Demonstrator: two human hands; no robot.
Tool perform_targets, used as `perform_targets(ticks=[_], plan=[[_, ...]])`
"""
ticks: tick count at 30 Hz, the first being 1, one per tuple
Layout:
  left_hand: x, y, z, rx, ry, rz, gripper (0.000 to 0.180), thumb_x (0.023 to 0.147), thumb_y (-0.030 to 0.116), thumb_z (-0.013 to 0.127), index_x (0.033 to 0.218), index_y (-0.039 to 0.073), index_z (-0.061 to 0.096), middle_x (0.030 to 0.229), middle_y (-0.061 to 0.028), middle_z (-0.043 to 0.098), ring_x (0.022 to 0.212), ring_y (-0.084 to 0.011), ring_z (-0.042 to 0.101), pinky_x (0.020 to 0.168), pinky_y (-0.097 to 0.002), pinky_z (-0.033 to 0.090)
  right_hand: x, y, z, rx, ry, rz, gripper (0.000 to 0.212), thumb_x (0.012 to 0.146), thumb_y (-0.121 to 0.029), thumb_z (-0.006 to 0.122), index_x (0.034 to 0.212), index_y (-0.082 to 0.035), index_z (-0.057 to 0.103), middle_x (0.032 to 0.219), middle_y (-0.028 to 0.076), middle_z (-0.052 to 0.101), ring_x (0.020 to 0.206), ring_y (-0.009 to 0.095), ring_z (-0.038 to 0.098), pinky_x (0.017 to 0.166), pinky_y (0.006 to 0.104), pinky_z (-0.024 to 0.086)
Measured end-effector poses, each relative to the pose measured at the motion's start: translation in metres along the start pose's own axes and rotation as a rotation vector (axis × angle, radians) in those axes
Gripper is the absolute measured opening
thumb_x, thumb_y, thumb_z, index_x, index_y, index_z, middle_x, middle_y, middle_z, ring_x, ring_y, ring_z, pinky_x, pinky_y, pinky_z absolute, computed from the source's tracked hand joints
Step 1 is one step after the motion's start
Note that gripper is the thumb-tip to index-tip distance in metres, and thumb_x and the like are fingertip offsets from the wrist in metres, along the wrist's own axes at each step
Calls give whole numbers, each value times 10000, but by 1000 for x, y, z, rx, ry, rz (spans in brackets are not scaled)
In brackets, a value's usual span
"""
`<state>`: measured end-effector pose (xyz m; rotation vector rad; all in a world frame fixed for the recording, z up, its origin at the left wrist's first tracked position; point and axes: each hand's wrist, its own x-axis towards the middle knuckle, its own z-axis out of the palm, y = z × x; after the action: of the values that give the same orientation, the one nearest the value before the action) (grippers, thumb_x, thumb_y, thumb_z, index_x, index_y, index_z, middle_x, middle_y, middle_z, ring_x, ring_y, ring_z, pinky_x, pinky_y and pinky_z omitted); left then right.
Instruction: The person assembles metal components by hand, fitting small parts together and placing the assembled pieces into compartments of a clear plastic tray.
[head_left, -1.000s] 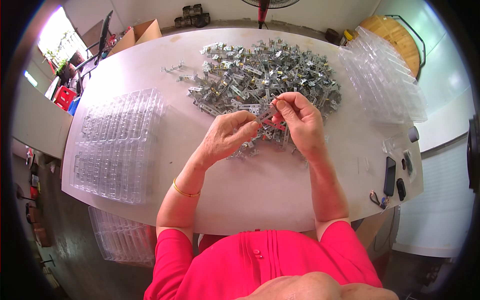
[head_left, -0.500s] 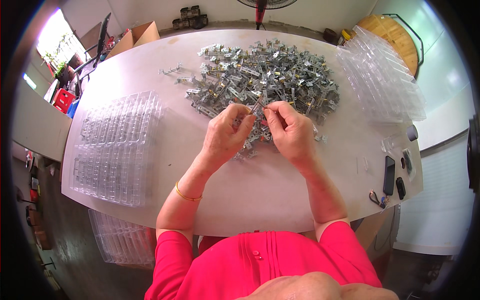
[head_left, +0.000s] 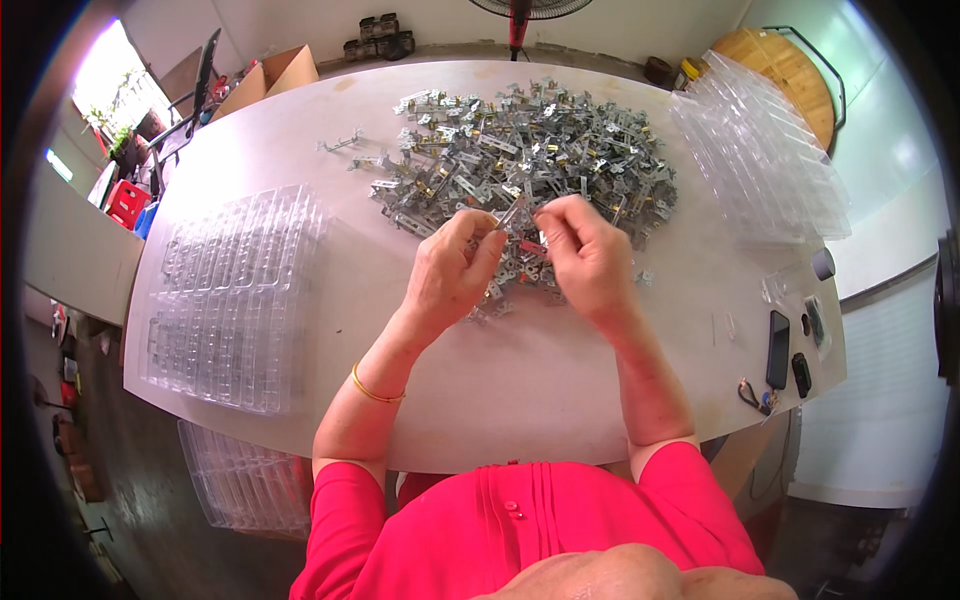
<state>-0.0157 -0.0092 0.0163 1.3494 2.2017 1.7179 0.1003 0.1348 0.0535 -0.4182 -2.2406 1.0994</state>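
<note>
A big heap of small silvery metal brackets (head_left: 540, 140), some with yellowish parts, covers the far middle of the table. At its near edge my left hand (head_left: 452, 262) pinches one slim metal bracket (head_left: 512, 212), which sticks up past the thumb and fingertips. To the right of it, a small gap away, my right hand (head_left: 590, 258) is closed with thumb and fingers pressed together; I cannot make out what, if anything, is in them. Between the two hands a red piece (head_left: 532, 247) shows among the brackets.
Clear plastic trays (head_left: 225, 300) with compartments, some holding parts, lie stacked at the left. More clear trays (head_left: 760, 150) are piled at the far right. A phone (head_left: 778, 350), a black object (head_left: 801, 376) and keys (head_left: 760, 400) lie near the right edge of the table (head_left: 480, 400).
My right hand has moved a little to the right, away from the bracket in my left hand. The red piece between them shows more. My left hand is nearly still.
</note>
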Motion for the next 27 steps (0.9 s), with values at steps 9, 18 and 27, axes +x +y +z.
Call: perform_targets(ticks=[9,18,27], plan=[[8,1,-12,-558,-427,-273,262,1033,215,608,1116,-31,637,870,-27,633,759,-74,593,678,-245,522,11,9,-6,573,31,-17,90,1004,-122,642,1039,-43,667,914,-8,682,770,63,623,689,230,519],[-2,22,-4,118,-42,161,239,873,162,760,998,18,617,839,-142,641,744,-286,652,687,-388,521,6,4,-4,376,125,-13,80,999,-97,645,1017,-34,690,879,-10,663,739,64,601,659,219,497],[-44,38,-48,119,157,60,161,890,92,723,974,10,614,828,-143,676,753,-257,694,657,-357,540,-13,-5,15,472,133,-76,135,1035,-96,576,1137,-51,652,1066,42,673,892,87,617,759,241,525]])
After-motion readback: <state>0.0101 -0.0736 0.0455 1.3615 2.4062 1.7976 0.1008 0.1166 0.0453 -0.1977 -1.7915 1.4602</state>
